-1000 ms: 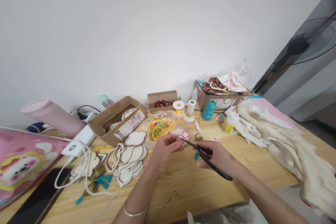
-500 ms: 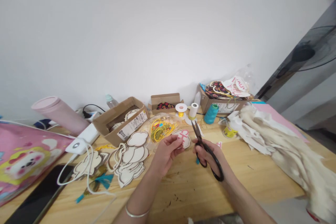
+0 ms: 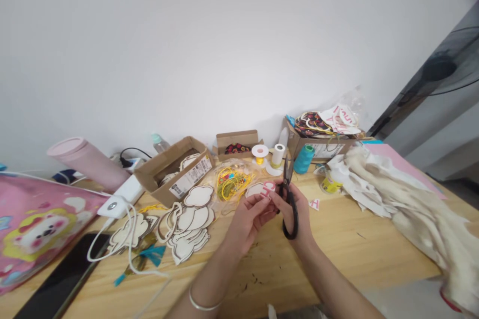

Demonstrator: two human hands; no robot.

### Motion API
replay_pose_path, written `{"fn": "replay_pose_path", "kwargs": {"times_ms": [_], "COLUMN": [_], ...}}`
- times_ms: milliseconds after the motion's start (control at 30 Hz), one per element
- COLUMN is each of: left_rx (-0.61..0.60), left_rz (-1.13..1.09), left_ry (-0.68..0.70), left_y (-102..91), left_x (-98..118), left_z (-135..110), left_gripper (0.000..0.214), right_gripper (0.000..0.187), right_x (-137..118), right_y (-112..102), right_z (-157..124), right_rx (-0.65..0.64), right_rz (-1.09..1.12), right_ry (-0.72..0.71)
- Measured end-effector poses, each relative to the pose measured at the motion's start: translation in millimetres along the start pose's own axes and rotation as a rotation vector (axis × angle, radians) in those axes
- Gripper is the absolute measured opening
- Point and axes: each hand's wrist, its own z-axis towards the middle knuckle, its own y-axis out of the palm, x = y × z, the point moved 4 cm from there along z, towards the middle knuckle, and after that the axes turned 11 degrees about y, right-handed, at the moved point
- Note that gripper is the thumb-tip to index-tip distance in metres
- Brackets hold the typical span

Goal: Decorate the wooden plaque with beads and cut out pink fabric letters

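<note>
My left hand (image 3: 250, 219) pinches a small cut piece with pink letters (image 3: 268, 188) above the table. Close beside it, my right hand (image 3: 299, 217) holds black-handled scissors (image 3: 287, 175), their blades pointing up and away from me. The right thumb and fingertips reach to the edge of the lettered piece and seem to touch it. Behind my fingers lies a white cloud-shaped cutout (image 3: 255, 189), partly hidden. Another pink-lettered scrap (image 3: 314, 204) rests on the wooden table (image 3: 337, 249), right of my right hand.
Cloud-shaped cutouts (image 3: 190, 219) lie left of my hands, near an open cardboard box (image 3: 157, 193). Yellow cords (image 3: 232, 184), a white spool (image 3: 278, 153) and a teal thread cone (image 3: 304, 159) stand behind. Crumpled cream fabric (image 3: 407, 214) covers the right; a phone (image 3: 63, 279) lies left.
My hands have come together, the right moving left to the lettered piece. The scissors have swung more upright. The lettered scrap on the table is now more exposed.
</note>
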Motion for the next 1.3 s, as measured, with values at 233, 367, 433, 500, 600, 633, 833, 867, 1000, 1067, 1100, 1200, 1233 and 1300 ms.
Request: {"fn": "replay_pose_path", "kwargs": {"times_ms": [233,367,433,500,600,633,833,867,1000,1067,1100,1200,1233,1300], "left_rx": [0.107,0.179,0.208,0.204,0.169,0.157,0.097,0.095,0.082,0.07,0.064,0.042,0.039,0.038], "left_rz": [0.139,0.143,0.089,0.046,0.025,0.023,0.078,0.093,0.122,0.128,0.13,0.133,0.133,0.132], "left_ry": [0.156,0.218,0.232,0.234,0.205,0.195,0.154,0.147,0.133,0.133,0.133,0.133,0.134,0.137], "left_y": [0.0,-6.7,-10.8,-12.5,-11.0,-10.0,-6.0,-6.3,-7.2,-7.4,-7.4,-6.8,-6.7,-6.6], "left_x": [13.4,26.1,30.6,33.7,35.2,35.1,32.7,32.3,32.0,31.7,31.4,30.3,30.0,29.5], "left_z": [1.0,2.4,3.8,5.0,5.4,5.2,3.9,3.7,2.5,1.9,1.7,1.5,1.6,2.0], "left_gripper": [0.021,0.016,0.015,0.016,0.018,0.018,0.018,0.018,0.014,0.013,0.012,0.012,0.011,0.01], "right_gripper": [0.032,0.034,0.037,0.04,0.045,0.046,0.046,0.047,0.046,0.046,0.046,0.046,0.045,0.044], "right_x": [11.4,20.2,22.6,22.8,16.8,14.4,10.1,10.0,9.1,8.0,7.3,5.8,5.9,6.9], "right_y": [3.5,-7.9,-13.3,-16.4,-18.0,-17.7,-11.1,-9.7,-6.5,-6.7,-6.7,-6.3,-6.0,-5.4], "right_z": [0.8,-2.8,-9.1,-18.0,-29.3,-31.2,-22.4,-19.8,-15.5,-17.4,-18.9,-22.4,-22.9,-22.9], "right_rx": [-0.006,-0.152,-0.28,-0.414,-0.504,-0.508,-0.45,-0.449,-0.48,-0.49,-0.493,-0.481,-0.473,-0.461], "right_rz": [-0.085,-0.137,-0.18,-0.243,-0.333,-0.363,-0.435,-0.431,-0.43,-0.418,-0.406,-0.356,-0.34,-0.309], "right_ry": [-0.022,-0.008,0.027,0.1,0.176,0.189,0.162,0.135,0.12,0.162,0.18,0.197,0.195,0.193]}}
